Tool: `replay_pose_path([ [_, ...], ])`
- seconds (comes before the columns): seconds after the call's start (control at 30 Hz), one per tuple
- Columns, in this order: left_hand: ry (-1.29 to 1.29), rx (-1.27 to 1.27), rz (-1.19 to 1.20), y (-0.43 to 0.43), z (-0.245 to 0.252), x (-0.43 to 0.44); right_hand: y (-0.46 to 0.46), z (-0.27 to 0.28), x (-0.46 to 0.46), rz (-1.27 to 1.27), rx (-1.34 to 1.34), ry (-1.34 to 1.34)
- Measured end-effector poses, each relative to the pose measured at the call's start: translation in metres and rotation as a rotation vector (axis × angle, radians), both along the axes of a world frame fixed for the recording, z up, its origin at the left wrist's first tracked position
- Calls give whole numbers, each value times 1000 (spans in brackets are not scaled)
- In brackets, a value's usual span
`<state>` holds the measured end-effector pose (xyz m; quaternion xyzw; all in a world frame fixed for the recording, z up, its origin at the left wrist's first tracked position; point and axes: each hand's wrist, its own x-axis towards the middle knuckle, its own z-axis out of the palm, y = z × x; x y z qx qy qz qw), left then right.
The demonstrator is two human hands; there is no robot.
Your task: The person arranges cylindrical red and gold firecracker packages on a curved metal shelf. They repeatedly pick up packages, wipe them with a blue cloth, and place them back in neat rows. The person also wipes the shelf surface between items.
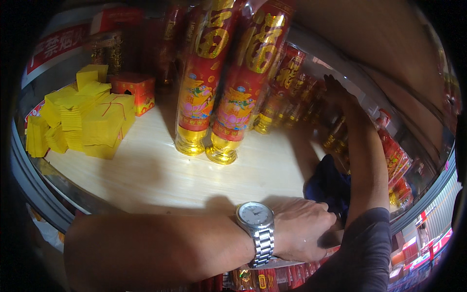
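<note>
My left hand [304,228], with a steel wristwatch [255,215] on its wrist, lies at the shelf's front edge with its fingers curled. A dark blue cloth [328,182] is just beyond its knuckles; whether the fingers hold any of it is hidden. My right hand [337,89] reaches to the back right, blurred and in shadow, near a row of red and gold wrapped candles [288,73]. Whether it holds anything cannot be made out. Two large red candles with gold bases [197,95] [237,106] stand side by side, wrapped in clear film, on the pale wooden shelf [146,175].
Stacks of yellow paper [102,116] and a red box [136,93] sit at the left. More wrapped red goods [392,157] are at the right by the curved metal rim [412,211]. Red packets [270,279] lie below the front edge.
</note>
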<state>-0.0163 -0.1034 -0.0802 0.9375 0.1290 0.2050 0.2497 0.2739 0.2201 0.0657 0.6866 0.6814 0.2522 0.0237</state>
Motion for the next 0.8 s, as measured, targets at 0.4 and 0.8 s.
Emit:
replay_pose_path([
  [0.4,-57,-48,18,0,-4,1,39,-15,17,-40,227,3],
  [0.8,34,15,-27,3,3,0,-12,-16,13,642,236,220],
])
